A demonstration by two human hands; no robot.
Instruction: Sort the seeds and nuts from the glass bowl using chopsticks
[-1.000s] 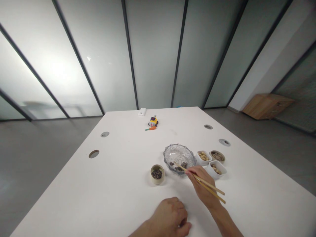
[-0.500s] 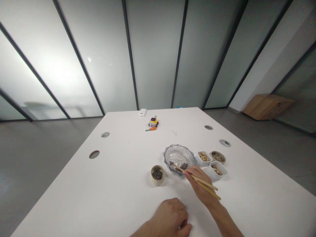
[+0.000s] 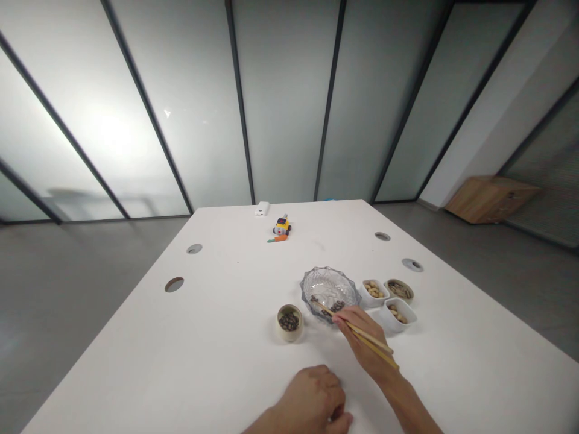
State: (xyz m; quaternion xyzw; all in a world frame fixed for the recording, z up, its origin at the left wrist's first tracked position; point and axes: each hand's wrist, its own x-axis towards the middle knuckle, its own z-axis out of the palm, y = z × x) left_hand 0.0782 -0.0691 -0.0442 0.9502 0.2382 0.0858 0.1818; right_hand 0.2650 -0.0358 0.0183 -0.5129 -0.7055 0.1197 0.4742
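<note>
My right hand (image 3: 362, 337) grips a pair of wooden chopsticks (image 3: 373, 345). Their tips reach into the clear scalloped glass bowl (image 3: 332, 277) and touch or nearly touch a dark seed on its near left side. More dark seeds (image 3: 337, 306) lie in the near part of that bowl, partly behind my fingers. Left of it, a small cream cup (image 3: 289, 336) contains similar dark, striped-looking seeds (image 3: 288, 320). My left hand (image 3: 312, 398) lies on the table in front of the cup, fingers curled in loosely, with nothing visible in them.
Right of the glass bowl stand two white dishes (image 3: 409, 311) of nuts and a round container (image 3: 411, 294) of longish seeds. Farther back on the white table (image 3: 217, 313) are a yellow toy vehicle (image 3: 282, 225), an orange toy carrot (image 3: 280, 239) and a white box-shaped device (image 3: 262, 208).
My right hand and the rear ends of the chopsticks have shifted slightly left, and the chopsticks lie closer together. The left hand stays where it was.
</note>
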